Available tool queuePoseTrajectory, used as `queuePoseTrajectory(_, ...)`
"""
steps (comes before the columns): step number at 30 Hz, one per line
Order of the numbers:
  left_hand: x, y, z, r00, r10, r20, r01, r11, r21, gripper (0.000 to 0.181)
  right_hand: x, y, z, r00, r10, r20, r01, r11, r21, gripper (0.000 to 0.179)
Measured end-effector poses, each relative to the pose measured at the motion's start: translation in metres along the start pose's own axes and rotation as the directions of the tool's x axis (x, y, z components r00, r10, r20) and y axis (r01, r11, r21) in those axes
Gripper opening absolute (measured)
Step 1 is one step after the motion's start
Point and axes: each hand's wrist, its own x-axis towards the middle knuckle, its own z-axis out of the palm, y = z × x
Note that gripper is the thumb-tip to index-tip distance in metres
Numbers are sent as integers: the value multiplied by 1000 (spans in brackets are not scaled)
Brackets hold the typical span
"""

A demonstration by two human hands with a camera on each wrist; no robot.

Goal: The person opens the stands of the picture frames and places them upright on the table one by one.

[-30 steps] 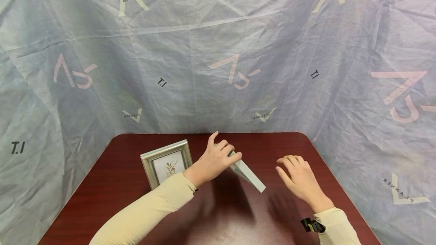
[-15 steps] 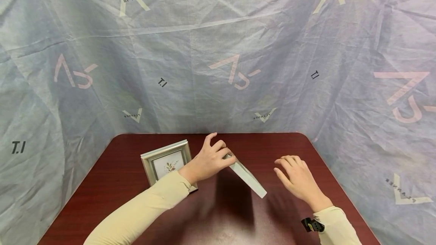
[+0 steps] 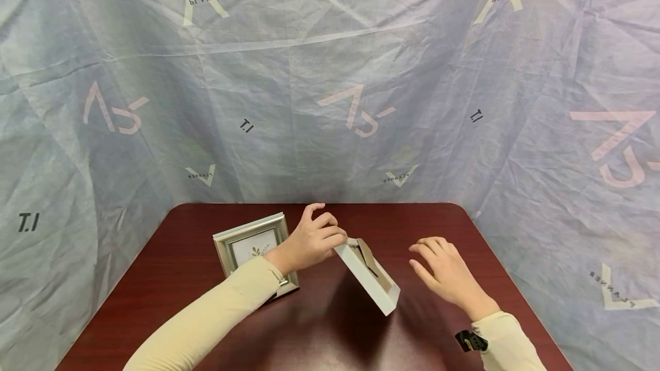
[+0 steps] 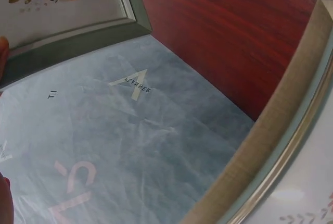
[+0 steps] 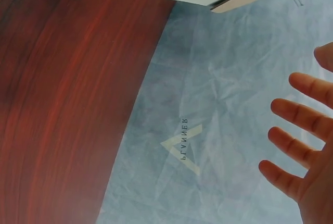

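My left hand (image 3: pixel 311 240) grips one end of a picture frame (image 3: pixel 364 279) and holds it tilted over the table. Its pale edge and brown back with the stand (image 3: pixel 368 256) show in the head view. From the left wrist its front appears, a printed picture inside a grey-green border (image 4: pixel 78 41). A second picture frame (image 3: pixel 250 230), silver-gold with a plant print, stands behind my left forearm, which covers part of it. My right hand (image 3: pixel 442 271) hovers to the right of the held frame with nothing in it, fingers apart in the right wrist view.
Both frames are over a dark red wooden table (image 3: pixel 412 222) with rounded far corners. A grey printed cloth (image 3: pixel 289 73) hangs behind it and along both sides. A black band (image 3: pixel 471 340) sits on the right wrist.
My left hand has moved slightly left with the held frame, which has turned so that more of its brown back and stand shows. The right hand has shifted slightly left; the standing frame stays put.
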Motion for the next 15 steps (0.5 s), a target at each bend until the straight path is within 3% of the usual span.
queuePoseTrajectory(15,-7,1,-1,998,-65,6,66,989,-130,24,0,0,12,996,-73,44,74,997,-34,28)
